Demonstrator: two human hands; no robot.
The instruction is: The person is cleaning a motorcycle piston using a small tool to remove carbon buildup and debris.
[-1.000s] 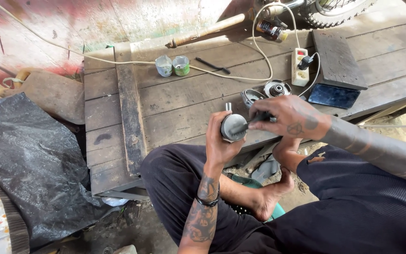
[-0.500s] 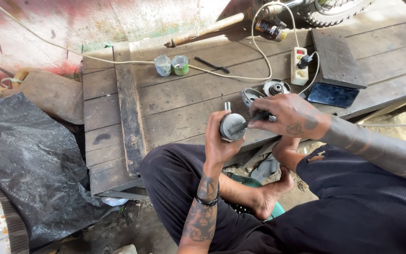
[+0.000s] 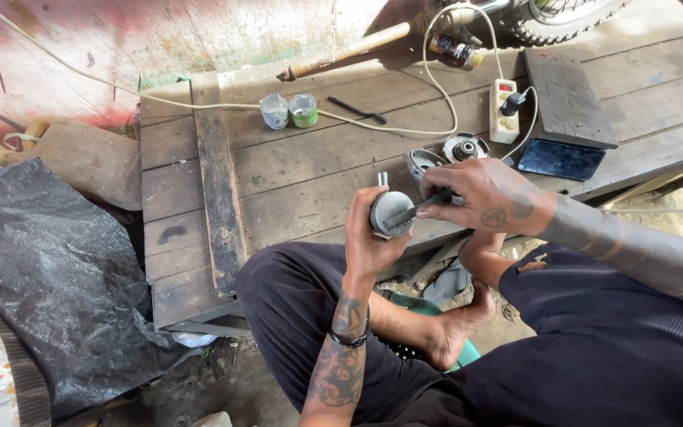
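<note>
My left hand [image 3: 369, 233] grips a round grey metal piston [image 3: 390, 212], its flat crown facing up, just above the near edge of the wooden platform [image 3: 294, 178]. My right hand [image 3: 488, 198] holds a thin dark tool [image 3: 414, 212] whose tip lies across the piston's crown. Both hands hover over my crossed legs.
On the boards lie two metal engine parts [image 3: 446, 152], a white power strip [image 3: 503, 111] with a plug and cord, a dark phone-like slab [image 3: 560, 159], two small cups [image 3: 291, 111], a black pen-like tool [image 3: 356, 109] and a wooden handle [image 3: 349, 51]. Black plastic sheet [image 3: 49, 269] at left.
The tool tip has slid a little across the piston crown. Both hands have stayed in nearly the same place.
</note>
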